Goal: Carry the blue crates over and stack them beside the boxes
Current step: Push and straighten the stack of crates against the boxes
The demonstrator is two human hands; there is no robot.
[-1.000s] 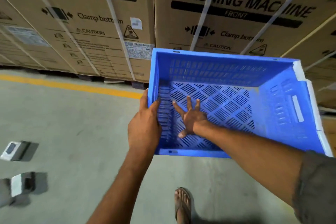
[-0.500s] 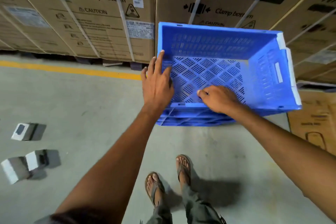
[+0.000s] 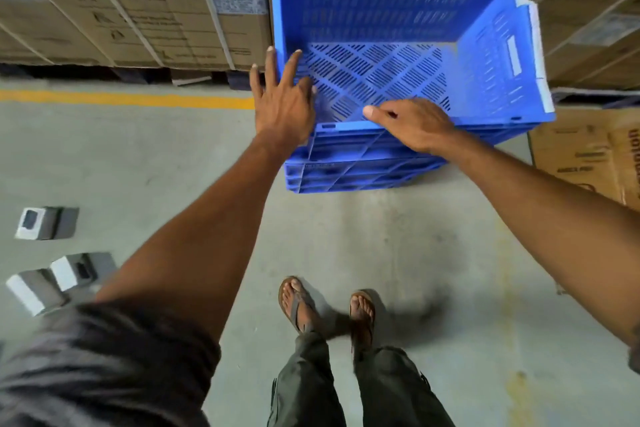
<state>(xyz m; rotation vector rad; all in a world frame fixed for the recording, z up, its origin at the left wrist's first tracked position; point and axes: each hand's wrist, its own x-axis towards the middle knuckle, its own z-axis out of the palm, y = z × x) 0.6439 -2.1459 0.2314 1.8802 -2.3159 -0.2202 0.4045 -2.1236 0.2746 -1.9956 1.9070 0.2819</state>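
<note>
Cardboard boxes (image 3: pixel 138 3) back the blue crates (image 3: pixel 381 28); grey blocks (image 3: pixel 45 222) lie left.

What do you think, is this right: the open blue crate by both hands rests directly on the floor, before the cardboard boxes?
Not quite. In the head view the blue crate by the left hand and right hand rests on a stack of other blue crates, not on the floor. It is indeed before the cardboard boxes.
</note>
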